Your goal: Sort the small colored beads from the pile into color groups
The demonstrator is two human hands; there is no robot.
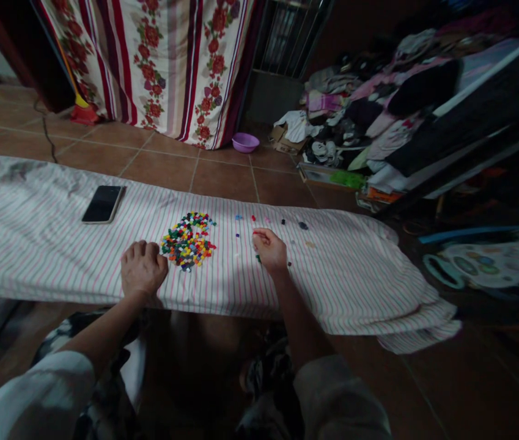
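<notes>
A heap of small coloured pieces (189,242), like tiny toy bricks, lies on a striped cloth (76,256). My left hand (143,267) rests on the cloth at the heap's left edge, palm down with curled fingers; nothing shows in it. To the right of the heap, my right hand (269,249) pinches a small red piece (255,232) between thumb and fingertips. Around this hand lie small sorted groups: blue pieces (239,217), red pieces (253,217), pink pieces (267,219), black pieces (283,222), dark grey pieces (303,225) and beige pieces (310,244). A green piece (258,259) is partly beside the wrist.
A phone (103,204) lies on the cloth at the left. Beyond are a floral curtain (172,67), a purple basin (245,143) and a red dustpan or broom head (84,113) on the tiled floor. Clothes (378,104) are piled at the right.
</notes>
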